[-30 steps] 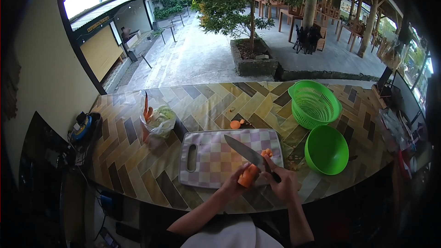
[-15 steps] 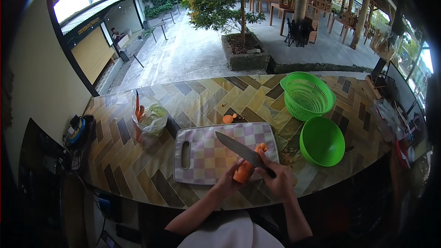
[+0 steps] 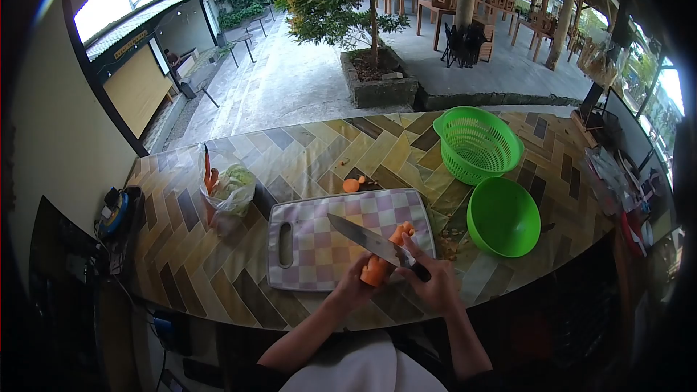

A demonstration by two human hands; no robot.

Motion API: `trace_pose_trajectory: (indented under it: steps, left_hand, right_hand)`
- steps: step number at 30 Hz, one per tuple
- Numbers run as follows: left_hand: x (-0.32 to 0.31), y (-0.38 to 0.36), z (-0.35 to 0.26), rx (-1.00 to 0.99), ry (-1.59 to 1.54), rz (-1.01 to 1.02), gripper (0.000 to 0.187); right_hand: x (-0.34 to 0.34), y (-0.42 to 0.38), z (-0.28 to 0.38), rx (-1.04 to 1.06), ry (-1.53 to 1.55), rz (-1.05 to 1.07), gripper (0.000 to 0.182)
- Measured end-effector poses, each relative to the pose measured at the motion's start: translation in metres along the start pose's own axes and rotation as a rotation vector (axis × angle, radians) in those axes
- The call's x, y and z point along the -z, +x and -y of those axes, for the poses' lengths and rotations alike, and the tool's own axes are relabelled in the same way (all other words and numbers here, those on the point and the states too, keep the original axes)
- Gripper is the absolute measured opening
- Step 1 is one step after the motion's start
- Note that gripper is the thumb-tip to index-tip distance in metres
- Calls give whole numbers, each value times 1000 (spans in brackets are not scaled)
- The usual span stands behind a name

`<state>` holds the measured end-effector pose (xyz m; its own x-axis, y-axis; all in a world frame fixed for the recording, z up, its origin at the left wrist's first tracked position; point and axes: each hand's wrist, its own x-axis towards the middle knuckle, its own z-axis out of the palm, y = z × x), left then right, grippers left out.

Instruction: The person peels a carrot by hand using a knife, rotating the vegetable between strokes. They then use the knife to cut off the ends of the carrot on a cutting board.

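My left hand (image 3: 353, 287) is closed around the thick part of an orange carrot (image 3: 375, 271), above the lower right part of a checkered cutting board (image 3: 330, 225). My right hand (image 3: 434, 283) grips the handle of a large knife (image 3: 361, 234), whose blade lies across the carrot and points up to the left. Beyond the blade, a narrower part of the carrot (image 3: 401, 232) shows near my right fingers. Carrot slices (image 3: 352, 185) rest on the table just past the board's far edge.
A green colander (image 3: 479, 147) and a green bowl (image 3: 503, 218) stand right of the board. A plastic bag (image 3: 234, 192) with carrots and a pale green vegetable is on the left. Small peelings lie between board and bowl. A person (image 3: 171, 59) sits far off outside.
The whole view has shifted slightly. The knife blade and carrot are angled a little differently, and more of the carrot shows beyond the blade. Both hands keep their holds.
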<state>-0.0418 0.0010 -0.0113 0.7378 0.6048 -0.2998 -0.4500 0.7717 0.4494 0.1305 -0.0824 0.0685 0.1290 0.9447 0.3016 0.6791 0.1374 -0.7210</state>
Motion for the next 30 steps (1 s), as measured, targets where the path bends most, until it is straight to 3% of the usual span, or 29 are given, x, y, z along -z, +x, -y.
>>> trace_pose_trajectory:
  steps: [3,9,30]
  left_hand:
    - [12,3,-1,37,-61,79,43]
    - [-13,-5,-6,41,52,-65,45]
    - [-21,-7,-5,11,107,-120,43]
  right_hand:
    - [1,1,2,-6,-1,2,65]
    - [-7,3,-7,78,9,-72,60]
    - [10,4,-6,-29,108,28,65]
